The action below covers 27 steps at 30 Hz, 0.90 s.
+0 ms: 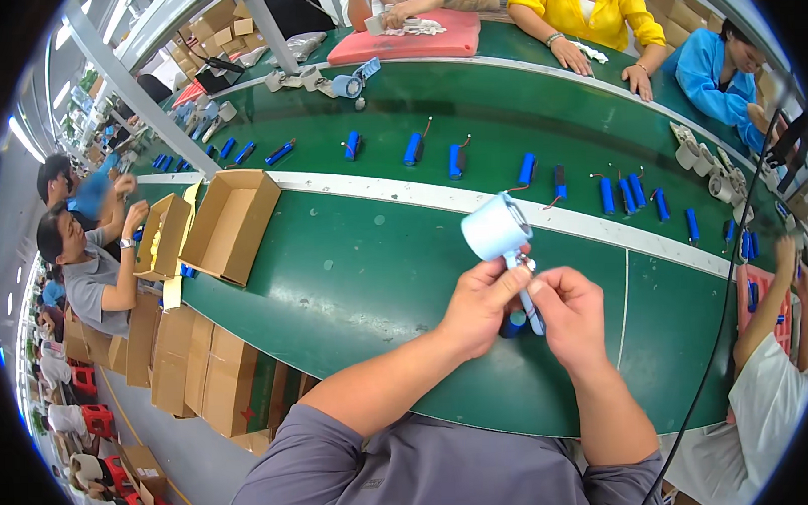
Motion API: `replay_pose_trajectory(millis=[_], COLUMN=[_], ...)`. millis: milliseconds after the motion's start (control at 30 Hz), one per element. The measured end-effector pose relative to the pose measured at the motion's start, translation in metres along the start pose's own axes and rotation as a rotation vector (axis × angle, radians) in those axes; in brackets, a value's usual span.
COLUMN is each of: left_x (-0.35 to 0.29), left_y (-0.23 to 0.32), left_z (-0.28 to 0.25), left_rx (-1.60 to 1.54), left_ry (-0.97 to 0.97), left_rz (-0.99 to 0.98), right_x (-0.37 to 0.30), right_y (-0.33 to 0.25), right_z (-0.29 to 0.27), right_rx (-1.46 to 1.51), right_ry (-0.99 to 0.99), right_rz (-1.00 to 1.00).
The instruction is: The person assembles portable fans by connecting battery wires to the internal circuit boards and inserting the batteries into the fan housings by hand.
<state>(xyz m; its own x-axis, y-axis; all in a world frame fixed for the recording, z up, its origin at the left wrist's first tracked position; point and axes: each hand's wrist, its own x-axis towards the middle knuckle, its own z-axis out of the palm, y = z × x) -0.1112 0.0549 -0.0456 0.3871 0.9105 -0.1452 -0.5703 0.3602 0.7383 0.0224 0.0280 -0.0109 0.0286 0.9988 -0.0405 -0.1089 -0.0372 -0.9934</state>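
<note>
Over the green bench in front of me, I hold a light-blue handheld fan housing [492,229] with its round, hollow head tilted up. My left hand [484,305] is closed around the upper handle, its thumb lying just under the head. The fingers of my right hand [568,316] pinch the handle from the other side, near small parts that are too fine to make out. A blue cylindrical battery [512,324] shows just below the handle, between my hands; whether fingers hold it is hidden.
Several blue wired batteries [455,161] lie along the green belt [328,122] beyond a white rail [402,195]. An open cardboard box [229,225] sits to the left. More fan housings [722,186] stand at right. A black cable [707,380] hangs at right, and co-workers sit around.
</note>
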Motion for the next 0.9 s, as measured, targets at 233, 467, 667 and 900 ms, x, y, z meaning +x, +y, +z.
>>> replay_pose_trajectory(millis=[233, 467, 667, 900], left_x=[0.020, 0.014, 0.012, 0.012], left_y=[0.020, 0.028, 0.030, 0.039], left_z=[-0.020, -0.019, -0.021, -0.028], left_rx=[-0.252, -0.310, -0.312, -0.313], left_ry=[0.297, 0.273, 0.253, 0.241], left_rz=[0.116, 0.103, 0.114, 0.105], right_x=[-0.003, -0.001, -0.003, -0.009], right_y=[0.034, 0.049, 0.050, 0.050], right_z=[0.003, 0.022, 0.033, 0.031], right_rx=[-0.013, -0.087, -0.432, -0.220], right_ry=[0.024, 0.028, 0.049, -0.039], right_rz=[-0.123, -0.036, -0.317, -0.250])
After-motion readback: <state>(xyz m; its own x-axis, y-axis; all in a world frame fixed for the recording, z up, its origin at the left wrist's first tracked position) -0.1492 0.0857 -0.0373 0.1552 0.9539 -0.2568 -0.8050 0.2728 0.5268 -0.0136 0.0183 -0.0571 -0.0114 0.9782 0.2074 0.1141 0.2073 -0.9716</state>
